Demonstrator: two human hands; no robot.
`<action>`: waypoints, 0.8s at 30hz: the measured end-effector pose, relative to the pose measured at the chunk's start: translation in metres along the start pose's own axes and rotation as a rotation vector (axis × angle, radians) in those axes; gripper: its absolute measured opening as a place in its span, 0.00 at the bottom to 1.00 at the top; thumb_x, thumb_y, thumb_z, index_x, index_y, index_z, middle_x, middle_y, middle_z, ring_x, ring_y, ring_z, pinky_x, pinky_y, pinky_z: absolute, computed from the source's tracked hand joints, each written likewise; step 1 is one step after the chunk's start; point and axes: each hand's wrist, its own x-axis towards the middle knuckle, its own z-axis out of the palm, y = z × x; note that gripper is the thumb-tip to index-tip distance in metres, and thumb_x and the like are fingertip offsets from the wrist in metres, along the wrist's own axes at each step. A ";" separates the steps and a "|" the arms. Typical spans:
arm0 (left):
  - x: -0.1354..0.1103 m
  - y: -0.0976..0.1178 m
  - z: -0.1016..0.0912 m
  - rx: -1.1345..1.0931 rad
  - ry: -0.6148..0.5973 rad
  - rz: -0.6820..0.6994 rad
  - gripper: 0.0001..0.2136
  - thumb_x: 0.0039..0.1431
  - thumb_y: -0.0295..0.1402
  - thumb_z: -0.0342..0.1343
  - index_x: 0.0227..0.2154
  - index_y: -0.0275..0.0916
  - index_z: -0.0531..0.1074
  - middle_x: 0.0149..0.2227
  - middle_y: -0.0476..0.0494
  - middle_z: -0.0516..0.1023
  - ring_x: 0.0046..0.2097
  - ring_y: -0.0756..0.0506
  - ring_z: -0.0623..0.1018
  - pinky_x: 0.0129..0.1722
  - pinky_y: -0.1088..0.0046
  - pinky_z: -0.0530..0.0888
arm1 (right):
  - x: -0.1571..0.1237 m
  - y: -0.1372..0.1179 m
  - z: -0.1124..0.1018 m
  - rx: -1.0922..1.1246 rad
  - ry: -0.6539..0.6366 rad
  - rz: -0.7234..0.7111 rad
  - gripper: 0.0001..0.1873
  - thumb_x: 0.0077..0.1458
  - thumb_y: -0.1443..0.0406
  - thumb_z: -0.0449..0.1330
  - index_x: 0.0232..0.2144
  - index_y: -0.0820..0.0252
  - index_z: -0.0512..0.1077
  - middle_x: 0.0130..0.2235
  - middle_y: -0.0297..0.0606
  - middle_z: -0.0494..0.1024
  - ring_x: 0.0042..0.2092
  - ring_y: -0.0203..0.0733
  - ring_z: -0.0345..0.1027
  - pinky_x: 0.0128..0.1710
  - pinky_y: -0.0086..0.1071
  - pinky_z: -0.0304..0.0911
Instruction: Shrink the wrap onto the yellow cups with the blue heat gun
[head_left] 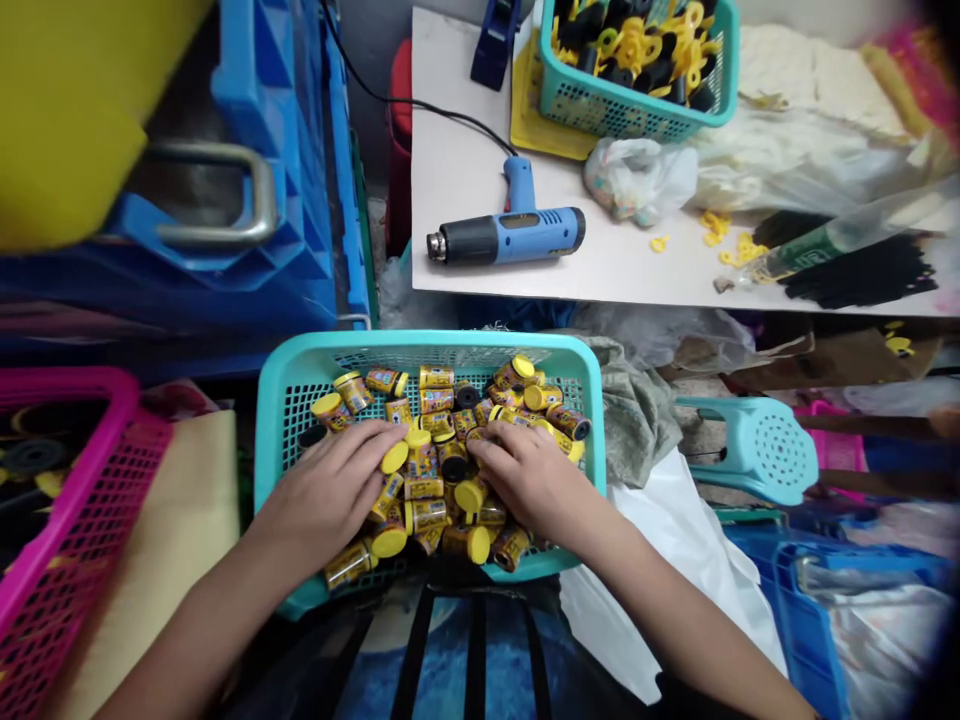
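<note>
A turquoise plastic basket (pixel 431 342) in front of me holds many small bottles (pixel 426 515) with printed yellow labels. Some show yellow caps, others dark ends. My left hand (pixel 330 490) reaches over the basket's left side, its fingers stretched across the pile and the tips beside a yellow cap (pixel 394 458). On the right side, my right hand (pixel 532 480) rests on more bottles with its fingers slightly bent and apart. Neither hand has a bottle lifted off the pile; the undersides of the fingers are hidden.
Beyond the basket, a white table (pixel 465 120) bears a blue heat gun (pixel 525 238) and a turquoise basket (pixel 637 122) of yellow and black parts. A pink basket (pixel 82 510) stands left, with blue crates (pixel 292 240) behind. A turquoise stool (pixel 772 450) is at right.
</note>
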 end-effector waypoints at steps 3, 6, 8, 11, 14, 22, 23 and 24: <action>0.001 0.000 0.000 -0.041 0.000 -0.070 0.17 0.67 0.38 0.47 0.56 0.40 0.65 0.51 0.38 0.76 0.51 0.38 0.76 0.50 0.60 0.74 | 0.000 0.000 -0.003 0.089 0.114 0.023 0.13 0.62 0.62 0.52 0.45 0.61 0.70 0.43 0.34 0.72 0.43 0.30 0.62 0.42 0.28 0.51; -0.007 0.002 -0.003 -0.155 0.092 -0.130 0.17 0.67 0.39 0.46 0.56 0.41 0.64 0.51 0.40 0.76 0.51 0.40 0.76 0.51 0.63 0.72 | 0.004 -0.001 -0.012 0.218 0.054 0.070 0.13 0.62 0.58 0.52 0.39 0.61 0.70 0.34 0.31 0.71 0.37 0.28 0.60 0.41 0.28 0.47; -0.014 0.003 -0.006 -0.274 0.197 -0.191 0.17 0.69 0.36 0.41 0.57 0.44 0.63 0.52 0.42 0.74 0.52 0.41 0.75 0.52 0.65 0.72 | 0.016 -0.001 -0.018 0.263 -0.073 0.105 0.18 0.63 0.52 0.51 0.39 0.60 0.70 0.32 0.33 0.70 0.35 0.29 0.58 0.41 0.29 0.46; -0.017 0.002 -0.010 -0.303 0.279 -0.237 0.18 0.69 0.35 0.36 0.55 0.44 0.65 0.50 0.42 0.74 0.51 0.41 0.74 0.51 0.64 0.72 | 0.049 0.004 -0.017 0.231 -0.197 0.246 0.25 0.64 0.47 0.47 0.43 0.59 0.71 0.42 0.38 0.71 0.45 0.36 0.58 0.46 0.33 0.47; -0.012 -0.001 -0.015 -0.094 0.168 -0.104 0.17 0.67 0.39 0.42 0.54 0.42 0.68 0.50 0.39 0.73 0.53 0.37 0.72 0.56 0.56 0.68 | 0.080 0.010 -0.006 0.156 -0.318 0.382 0.19 0.63 0.56 0.51 0.47 0.65 0.71 0.48 0.46 0.70 0.55 0.47 0.54 0.55 0.42 0.46; -0.026 -0.018 -0.011 -0.104 0.477 -0.511 0.21 0.63 0.37 0.51 0.57 0.36 0.66 0.58 0.31 0.70 0.59 0.36 0.70 0.60 0.51 0.67 | 0.049 0.017 -0.010 0.762 -0.137 0.459 0.23 0.56 0.57 0.59 0.51 0.59 0.68 0.49 0.39 0.71 0.49 0.34 0.64 0.54 0.35 0.60; -0.028 -0.022 -0.007 -0.199 0.513 -0.600 0.27 0.61 0.39 0.53 0.61 0.36 0.61 0.59 0.31 0.69 0.60 0.36 0.70 0.60 0.52 0.68 | 0.042 0.016 -0.014 0.949 -0.074 0.486 0.25 0.54 0.55 0.61 0.51 0.60 0.67 0.49 0.39 0.70 0.47 0.31 0.65 0.49 0.29 0.63; -0.029 -0.024 -0.003 -0.310 0.527 -0.698 0.31 0.59 0.40 0.55 0.64 0.37 0.57 0.60 0.32 0.68 0.60 0.36 0.70 0.60 0.53 0.68 | 0.036 0.015 -0.019 1.097 -0.028 0.499 0.26 0.53 0.53 0.62 0.50 0.61 0.67 0.48 0.38 0.71 0.45 0.28 0.66 0.45 0.24 0.64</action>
